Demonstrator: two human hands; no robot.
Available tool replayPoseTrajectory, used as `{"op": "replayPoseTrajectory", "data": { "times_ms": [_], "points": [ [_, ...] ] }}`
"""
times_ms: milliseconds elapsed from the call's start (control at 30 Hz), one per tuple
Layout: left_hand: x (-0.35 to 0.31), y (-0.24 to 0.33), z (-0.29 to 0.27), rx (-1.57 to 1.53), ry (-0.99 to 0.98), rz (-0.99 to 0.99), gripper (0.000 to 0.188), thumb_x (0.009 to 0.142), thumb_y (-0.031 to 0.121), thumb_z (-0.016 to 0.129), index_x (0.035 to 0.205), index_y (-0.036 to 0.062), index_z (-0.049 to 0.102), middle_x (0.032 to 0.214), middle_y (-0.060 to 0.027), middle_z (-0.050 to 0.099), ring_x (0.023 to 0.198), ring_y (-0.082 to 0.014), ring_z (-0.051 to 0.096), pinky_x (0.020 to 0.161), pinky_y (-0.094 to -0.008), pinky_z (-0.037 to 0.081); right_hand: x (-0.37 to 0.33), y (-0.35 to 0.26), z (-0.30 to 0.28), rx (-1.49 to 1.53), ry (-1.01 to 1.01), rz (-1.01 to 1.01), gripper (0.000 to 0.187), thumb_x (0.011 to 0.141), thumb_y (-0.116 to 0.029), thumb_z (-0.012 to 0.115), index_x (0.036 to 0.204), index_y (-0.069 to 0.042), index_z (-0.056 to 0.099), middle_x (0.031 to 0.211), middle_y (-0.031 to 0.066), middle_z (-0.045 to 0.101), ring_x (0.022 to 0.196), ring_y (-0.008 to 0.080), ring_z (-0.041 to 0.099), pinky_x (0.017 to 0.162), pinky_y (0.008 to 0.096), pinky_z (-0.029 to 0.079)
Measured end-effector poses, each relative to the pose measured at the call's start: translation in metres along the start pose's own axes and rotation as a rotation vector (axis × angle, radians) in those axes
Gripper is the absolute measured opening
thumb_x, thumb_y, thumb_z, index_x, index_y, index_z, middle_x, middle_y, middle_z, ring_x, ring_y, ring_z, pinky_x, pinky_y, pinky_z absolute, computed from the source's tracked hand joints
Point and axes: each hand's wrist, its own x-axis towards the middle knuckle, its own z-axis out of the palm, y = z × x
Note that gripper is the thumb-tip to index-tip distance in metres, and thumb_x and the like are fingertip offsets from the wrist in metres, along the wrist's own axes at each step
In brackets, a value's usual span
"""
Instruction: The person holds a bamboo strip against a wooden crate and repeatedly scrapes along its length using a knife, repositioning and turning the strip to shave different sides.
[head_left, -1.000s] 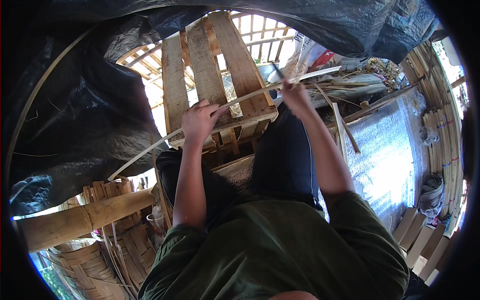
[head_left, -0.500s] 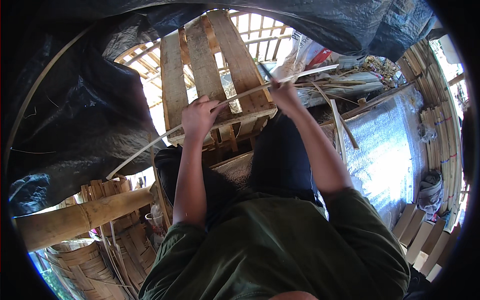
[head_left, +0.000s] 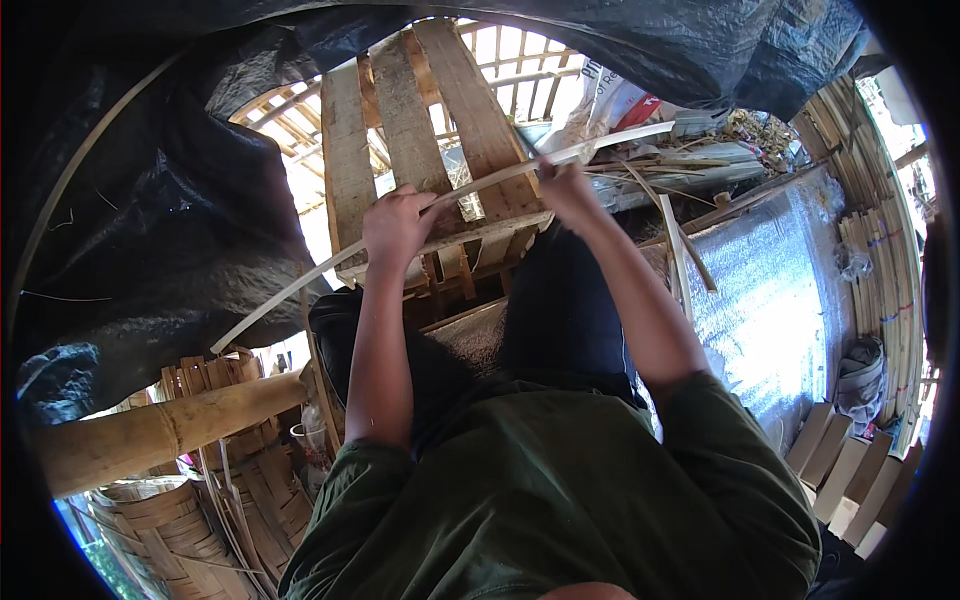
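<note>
A long pale bamboo strip [head_left: 480, 185] slants across the front of the wooden slatted crate [head_left: 405, 110], low at the left and higher at the right. My left hand [head_left: 396, 228] is closed round it above the crate's near edge. My right hand [head_left: 570, 192] makes a fist beside the crate's right corner, gripping a knife [head_left: 527, 142]. Its thin blade points up and left, against or very near the strip; motion blur and my fingers hide the exact contact. Past my right hand, the strip's white end reaches to the right.
Black plastic sheeting [head_left: 150, 230] hangs at the left, over a thick bamboo pole [head_left: 170, 425] and a woven basket [head_left: 180, 535]. More thin strips [head_left: 676, 250] lean at the right beside a shiny silvery sheet [head_left: 770, 290]. A printed sack [head_left: 605, 100] stands behind the crate.
The strip has turned slightly and shows more of its pale face; its left end has risen a little. The blade's angle looks changed. Both hands keep nearly the same places.
</note>
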Motion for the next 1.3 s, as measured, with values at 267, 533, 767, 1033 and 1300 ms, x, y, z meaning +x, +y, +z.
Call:
{"op": "replayPoseTrajectory", "data": {
  "times_ms": [267, 533, 767, 1033, 1300],
  "points": [
    [0.01, 0.002, -0.002, -0.068, -0.028, -0.026, 0.037, 0.086, 0.055, 0.067, 0.089, 0.0194, 0.079, 0.077, -0.0043, 0.063, 0.075, -0.0273, 0.068, 0.067, -0.0405, 0.053, 0.033, 0.024, 0.015, -0.032, 0.165, -0.187, 0.058, 0.099, -0.044, 0.05, 0.086, 0.011, 0.067, 0.081, 0.0339, 0.066, 0.088, 0.0478, 0.067, 0.079, 0.0501, 0.05],
    [0.003, -0.002, -0.004, -0.031, -0.042, -0.029, 0.039, 0.086, 0.055, 0.067, 0.088, 0.0186, 0.079, 0.078, -0.0036, 0.062, 0.073, -0.0276, 0.067, 0.066, -0.0409, 0.053, 0.042, 0.027, -0.013, -0.194, 0.28, -0.256, 0.059, 0.098, -0.047, 0.052, 0.088, 0.009, 0.069, 0.082, 0.0323, 0.068, 0.087, 0.0473, 0.069, 0.074, 0.0484, 0.054],
    [0.0, -0.001, -0.001, -0.032, -0.018, -0.063, 0.037, 0.086, 0.053, 0.068, 0.084, 0.0177, 0.078, 0.076, -0.0045, 0.061, 0.072, -0.0264, 0.067, 0.064, -0.0396, 0.052, 0.014, 0.001, -0.021, -0.053, -0.087, -0.085, 0.057, 0.099, -0.046, 0.051, 0.099, 0.009, 0.067, 0.066, 0.0241, 0.065, 0.054, 0.0355, 0.065, 0.053, 0.0436, 0.051],
    [0.023, 0.038, 0.016, -0.112, -0.042, 0.0, 0.035, 0.085, 0.049, 0.07, 0.09, 0.0159, 0.078, 0.076, -0.0068, 0.062, 0.073, -0.029, 0.066, 0.067, -0.0397, 0.051, 0.068, 0.057, -0.072, 0.079, 0.064, -0.087, 0.046, 0.102, -0.037, 0.048, 0.094, 0.004, 0.067, 0.062, 0.013, 0.062, 0.05, 0.0218, 0.061, 0.051, 0.0396, 0.047],
    [0.037, 0.056, 0.037, -0.205, 0.078, 0.114, 0.025, 0.089, 0.037, 0.069, 0.08, 0.0144, 0.073, 0.075, -0.0054, 0.059, 0.072, -0.0269, 0.065, 0.062, -0.0403, 0.052, 0.076, 0.083, -0.061, -0.219, 0.445, -0.359, 0.043, 0.099, -0.034, 0.053, 0.083, 0.003, 0.069, 0.078, 0.0297, 0.066, 0.077, 0.0482, 0.066, 0.07, 0.0508, 0.051]
  ]
}}
